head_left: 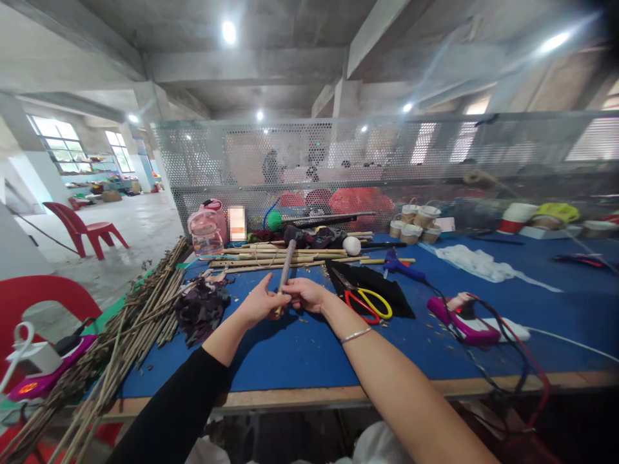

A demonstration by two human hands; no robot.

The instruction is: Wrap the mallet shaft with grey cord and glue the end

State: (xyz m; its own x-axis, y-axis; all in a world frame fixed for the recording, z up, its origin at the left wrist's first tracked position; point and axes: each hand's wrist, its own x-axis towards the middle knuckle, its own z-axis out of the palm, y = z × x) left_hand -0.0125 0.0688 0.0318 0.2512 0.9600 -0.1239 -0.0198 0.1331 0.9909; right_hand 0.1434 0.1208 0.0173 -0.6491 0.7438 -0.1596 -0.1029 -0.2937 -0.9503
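Observation:
Both my hands meet at the middle of the blue table (pixel 300 348). My right hand (pixel 305 294) is closed around the lower end of a hammer's wooden handle (pixel 285 267); its dark head (pixel 293 236) points away from me. My left hand (pixel 260 301) pinches something small against the handle's end, with the forefinger stretched out; what it holds is too small to make out. Long bamboo sticks (pixel 271 259) lie across the table just beyond the hammer.
Red and yellow scissors (pixel 366 303) rest on a black cloth right of my hands. A purple glue gun (pixel 463 320) with cables lies further right. Dark leaves (pixel 200 308) and a bundle of thin twigs (pixel 120 335) are at left. A perforated metal screen (pixel 387 154) backs the table.

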